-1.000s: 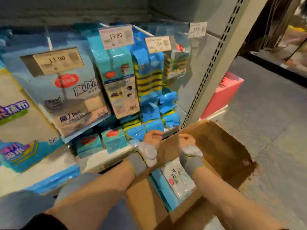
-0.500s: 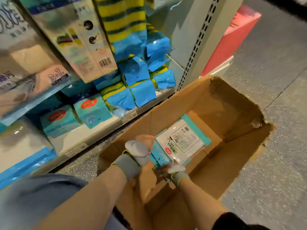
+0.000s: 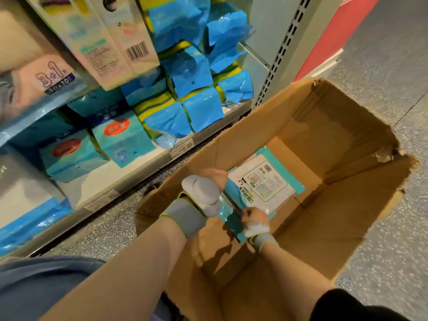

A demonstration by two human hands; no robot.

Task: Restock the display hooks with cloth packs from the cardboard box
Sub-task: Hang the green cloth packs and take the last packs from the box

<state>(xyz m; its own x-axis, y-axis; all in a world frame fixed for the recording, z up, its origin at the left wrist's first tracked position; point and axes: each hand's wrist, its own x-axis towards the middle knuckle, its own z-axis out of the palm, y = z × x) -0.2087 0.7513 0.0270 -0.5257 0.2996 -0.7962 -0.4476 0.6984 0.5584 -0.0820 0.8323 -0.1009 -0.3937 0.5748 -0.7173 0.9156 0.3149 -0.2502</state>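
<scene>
Downward, head view: inside the cardboard box (image 3: 335,126), the left hand (image 3: 206,191) and right hand (image 3: 254,220) both clamp one teal cloth pack (image 3: 234,198), its long axis running between them. A white-faced pack (image 3: 264,181) lies flat just beyond the fingers. Hanging display packs (image 3: 190,72) sit up-left, nearer the left hand.

grey wrist straps (image 3: 188,217), green-edged | white pads (image 3: 203,193) | black sleeve (image 3: 347,306)

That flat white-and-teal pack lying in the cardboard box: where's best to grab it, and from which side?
I'd pinch the cloth pack by its near teal edge, reaching down through the open top of the cardboard box. It lies flat and thin deep inside, walls all round, so only an edge offers purchase. The left hand and right hand grip at that end.
</scene>
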